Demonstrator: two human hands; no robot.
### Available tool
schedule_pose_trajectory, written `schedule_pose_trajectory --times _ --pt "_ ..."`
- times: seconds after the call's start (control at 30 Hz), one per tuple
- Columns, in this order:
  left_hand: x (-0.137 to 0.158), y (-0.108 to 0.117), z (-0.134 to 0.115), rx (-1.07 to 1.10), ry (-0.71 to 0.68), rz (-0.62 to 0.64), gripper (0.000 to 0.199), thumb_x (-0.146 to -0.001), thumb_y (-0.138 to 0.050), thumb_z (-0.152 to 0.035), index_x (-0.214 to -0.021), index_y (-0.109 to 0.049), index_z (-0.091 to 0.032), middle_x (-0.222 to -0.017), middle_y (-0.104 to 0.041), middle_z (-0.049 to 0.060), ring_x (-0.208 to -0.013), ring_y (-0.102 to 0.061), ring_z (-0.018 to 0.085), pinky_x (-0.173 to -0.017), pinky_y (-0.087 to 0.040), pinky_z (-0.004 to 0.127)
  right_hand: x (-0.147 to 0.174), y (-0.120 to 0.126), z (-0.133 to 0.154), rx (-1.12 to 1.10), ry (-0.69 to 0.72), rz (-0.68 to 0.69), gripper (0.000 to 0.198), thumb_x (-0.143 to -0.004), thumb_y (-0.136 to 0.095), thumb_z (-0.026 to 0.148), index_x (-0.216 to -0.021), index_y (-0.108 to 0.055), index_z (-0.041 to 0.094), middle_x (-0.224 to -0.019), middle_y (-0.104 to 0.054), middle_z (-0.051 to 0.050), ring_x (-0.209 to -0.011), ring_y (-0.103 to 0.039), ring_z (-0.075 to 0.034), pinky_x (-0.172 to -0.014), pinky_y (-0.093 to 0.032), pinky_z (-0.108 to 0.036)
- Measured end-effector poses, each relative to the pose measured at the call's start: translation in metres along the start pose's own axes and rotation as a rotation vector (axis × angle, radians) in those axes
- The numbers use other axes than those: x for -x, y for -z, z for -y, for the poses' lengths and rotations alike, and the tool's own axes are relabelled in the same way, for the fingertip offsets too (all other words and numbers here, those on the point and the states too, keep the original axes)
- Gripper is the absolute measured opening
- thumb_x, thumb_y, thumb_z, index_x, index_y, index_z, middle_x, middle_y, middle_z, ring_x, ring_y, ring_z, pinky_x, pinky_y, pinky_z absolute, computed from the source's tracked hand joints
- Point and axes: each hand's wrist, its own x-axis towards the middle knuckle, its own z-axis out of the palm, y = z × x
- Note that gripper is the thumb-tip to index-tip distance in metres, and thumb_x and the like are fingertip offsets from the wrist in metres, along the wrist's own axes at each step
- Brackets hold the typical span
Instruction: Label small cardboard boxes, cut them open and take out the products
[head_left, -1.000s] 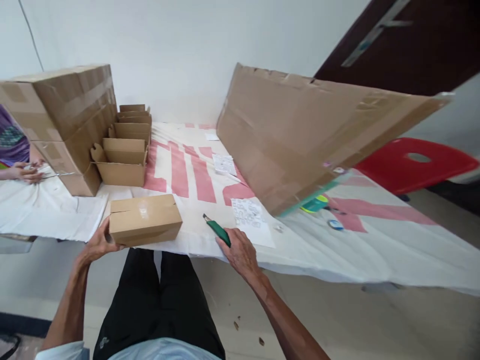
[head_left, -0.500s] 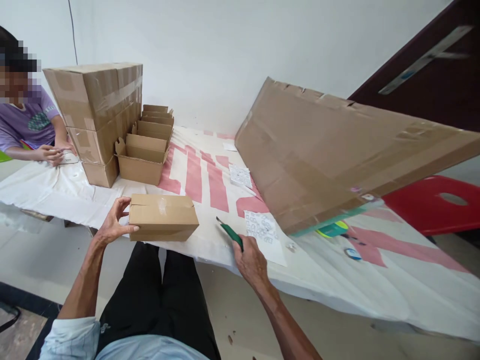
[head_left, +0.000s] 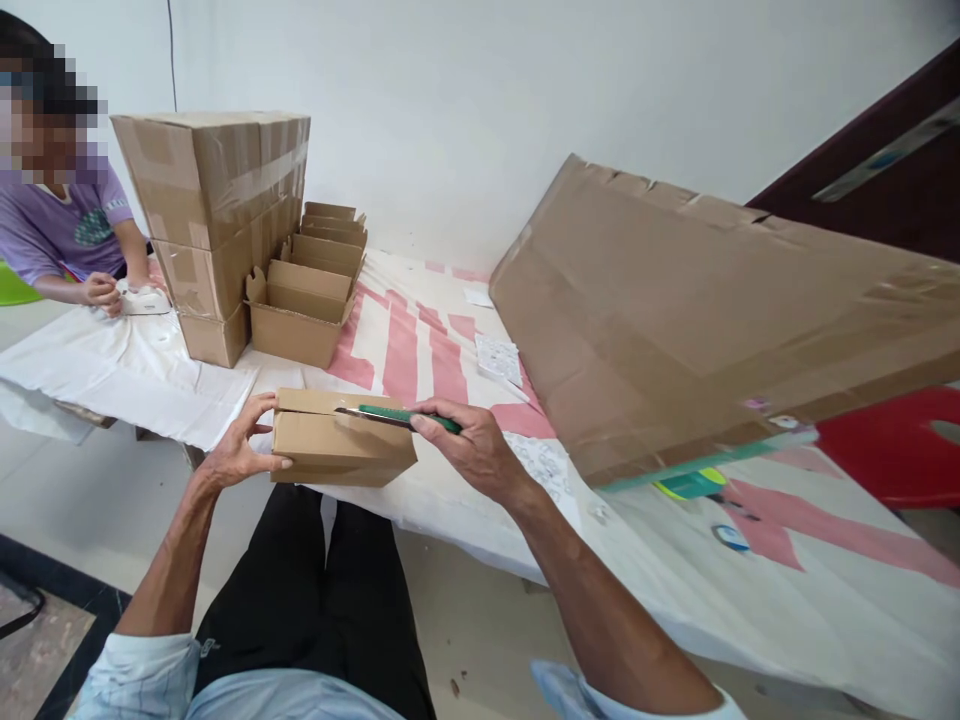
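Note:
A small closed cardboard box (head_left: 341, 445) lies at the near edge of the cloth-covered table (head_left: 750, 580). My left hand (head_left: 238, 452) grips its left end. My right hand (head_left: 472, 448) holds a green-handled utility knife (head_left: 397, 415) flat over the box's top, blade tip pointing left near the taped seam. Printed paper slips (head_left: 551, 465) lie just right of my right hand.
A stack of taped cartons (head_left: 214, 215) and a row of open small boxes (head_left: 304, 310) stand at the back left. A big flat carton (head_left: 720, 310) slants over the right side. Tape rolls (head_left: 694, 485) lie under it. Another person (head_left: 67, 230) sits at far left.
My right hand lifted the knife from the table and brought it left over the box top. The left hand kept its hold on the box. The view shifted slightly.

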Motion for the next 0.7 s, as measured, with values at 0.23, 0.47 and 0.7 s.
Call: schedule_pose_trajectory --times 0.23,0.47,0.7 --pt "0.005 -0.001 0.004 -0.032 -0.010 0.005 0.086 -0.074 -0.100 -0.046 -0.150 -0.061 -0.036 -0.169 -0.043 0.013 -0.157 -0.042 0.041 -0.116 -0.053 0.052 -0.022 0.001 0.010 0.022 0.054 0.117 0.033 -0.096 -0.065 0.050 -0.092 -0.080 0.021 -0.078 -0.071 -0.002 -0.072 -0.060 -0.018 -0.065 -0.047 -0.029" --pt "0.005 0.000 0.002 -0.066 -0.011 0.020 0.086 -0.076 -0.099 -0.048 -0.152 -0.059 -0.038 -0.169 -0.042 0.013 -0.157 -0.043 0.041 -0.115 -0.054 0.054 -0.028 0.007 0.021 0.046 0.070 0.190 0.031 -0.097 -0.065 0.047 -0.093 -0.080 0.020 -0.076 -0.067 -0.001 -0.068 -0.054 -0.016 -0.062 -0.042 -0.029" --pt "0.005 0.000 0.001 -0.078 -0.023 0.018 0.085 -0.076 -0.097 -0.050 -0.152 -0.059 -0.037 -0.169 -0.043 0.013 -0.156 -0.044 0.041 -0.114 -0.055 0.055 -0.039 0.004 0.030 0.139 0.153 0.229 0.029 -0.099 -0.063 0.044 -0.091 -0.078 0.021 -0.083 -0.074 -0.004 -0.073 -0.060 -0.018 -0.066 -0.044 -0.031"
